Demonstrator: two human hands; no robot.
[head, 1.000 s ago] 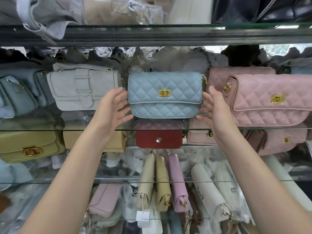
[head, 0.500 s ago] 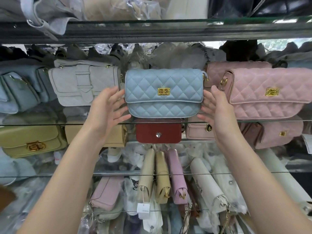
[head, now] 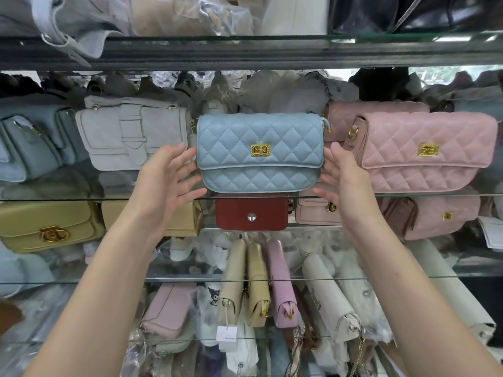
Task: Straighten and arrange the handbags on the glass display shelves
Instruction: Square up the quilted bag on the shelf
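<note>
A light blue quilted handbag (head: pixel 258 137) with a gold clasp stands upright on the middle glass shelf (head: pixel 54 198), facing me. My left hand (head: pixel 166 180) is at its left side, fingers spread and fingertips touching the bag's edge. My right hand (head: pixel 340 180) is at its right side, also spread, fingertips at the bag's lower right corner. Neither hand wraps around the bag. A grey buckled bag (head: pixel 130 131) is on its left and two pink quilted bags (head: pixel 424 153) are on its right.
Under the shelf are a yellow bag (head: pixel 46 227), a tan bag (head: pixel 179 219), a dark red bag (head: pixel 251 212) and pink bags (head: pixel 441 219). Lower shelves hold several narrow bags end-on (head: pixel 257 284). A dark shelf rail (head: pixel 245 50) runs overhead. Wrapped stock fills the back.
The blue bag has come slightly forward toward the shelf's front edge. Both hands have stayed at its sides, fingers spread.
</note>
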